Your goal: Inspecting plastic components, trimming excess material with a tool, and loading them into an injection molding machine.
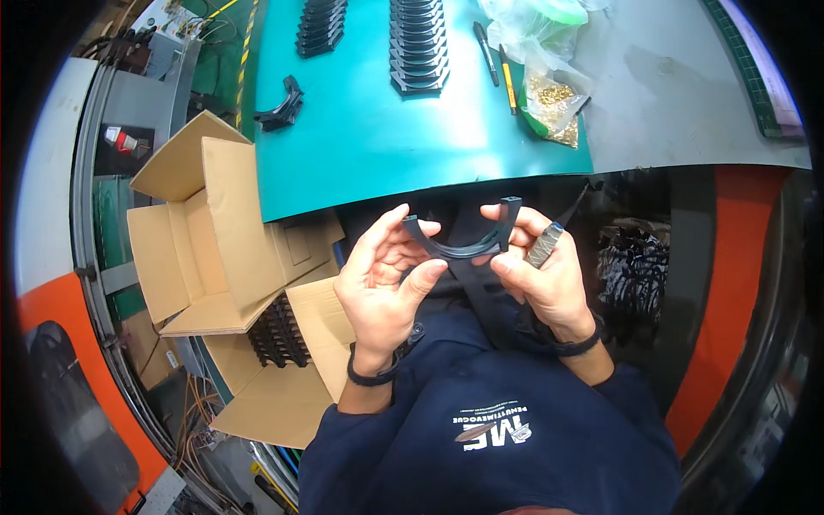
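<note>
In front of my chest, a black, half-ring-shaped plastic part (pixel 463 250) is held with its open side facing the table. My left hand (pixel 382 287) has thumb and fingers around its left end. The other end is gripped by my right hand (pixel 549 283), its thumb near the curve. A short tool with a grey wrapped handle (pixel 543 246) is also tucked in the fingers of my right hand; its working end is hidden. Beyond my hands, similar black parts stand in a long stacked row (pixel 419 51) and a shorter row (pixel 322 26). Another black curved part (pixel 281 105) lies nearer the table's left edge.
The table has a green mat (pixel 360 154). On its right are a black marker (pixel 486 53), a yellow pen (pixel 508 79) and a plastic bag of small brass-coloured pieces (pixel 554 103). At left, an opened carton (pixel 245 232) sits above another carton (pixel 275 399) holding black parts.
</note>
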Motion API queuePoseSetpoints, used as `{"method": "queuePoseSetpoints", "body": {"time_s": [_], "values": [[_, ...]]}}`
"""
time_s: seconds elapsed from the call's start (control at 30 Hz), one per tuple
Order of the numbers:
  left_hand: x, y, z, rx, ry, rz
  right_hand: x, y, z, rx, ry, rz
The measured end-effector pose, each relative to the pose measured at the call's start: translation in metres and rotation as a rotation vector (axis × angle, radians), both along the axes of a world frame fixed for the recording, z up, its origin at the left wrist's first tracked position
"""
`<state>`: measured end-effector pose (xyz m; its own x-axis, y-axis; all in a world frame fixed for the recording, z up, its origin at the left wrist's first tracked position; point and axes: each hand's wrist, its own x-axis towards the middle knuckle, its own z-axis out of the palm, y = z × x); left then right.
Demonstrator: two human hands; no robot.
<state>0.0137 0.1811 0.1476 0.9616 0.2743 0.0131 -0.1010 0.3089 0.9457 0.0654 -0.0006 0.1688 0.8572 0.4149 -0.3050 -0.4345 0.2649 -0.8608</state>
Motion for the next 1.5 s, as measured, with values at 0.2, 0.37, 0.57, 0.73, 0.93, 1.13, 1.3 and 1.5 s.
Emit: {"method": "queuePoseSetpoints", "body": {"time_s": [0.2,0.37,0.57,0.73,0.93,1.13,1.3,1.5], "values": [[0.002,-0.001,-0.001,0.102,-0.034,-0.011,0.002,-0.002,-0.004,-0.019,-0.027,-0.044],[0.004,-0.002,-0.001,0.025,0.101,-0.069,0.001,-0.002,-0.004,-0.047,-0.103,-0.085],[0.006,-0.011,0.003,0.029,0.062,0.038,-0.002,-0.006,-0.017,0.072,-0.229,-0.011],[0.007,-0.014,-0.008,-0.002,-0.057,0.011,0.002,0.000,-0.012,-0.080,-0.053,0.138],[0.010,-0.015,-0.013,-0.043,-0.100,-0.030,0.001,0.007,-0.005,-0.077,0.067,0.163],[0.009,-0.013,-0.008,-0.071,-0.072,-0.079,-0.008,0.010,-0.020,-0.118,-0.191,0.033],[0.008,-0.009,-0.014,-0.069,-0.100,-0.140,-0.003,0.010,-0.024,-0.313,-0.470,0.104],[0.008,-0.005,-0.026,-0.063,-0.175,-0.019,0.010,0.007,-0.008,0.105,0.137,0.040]]}}
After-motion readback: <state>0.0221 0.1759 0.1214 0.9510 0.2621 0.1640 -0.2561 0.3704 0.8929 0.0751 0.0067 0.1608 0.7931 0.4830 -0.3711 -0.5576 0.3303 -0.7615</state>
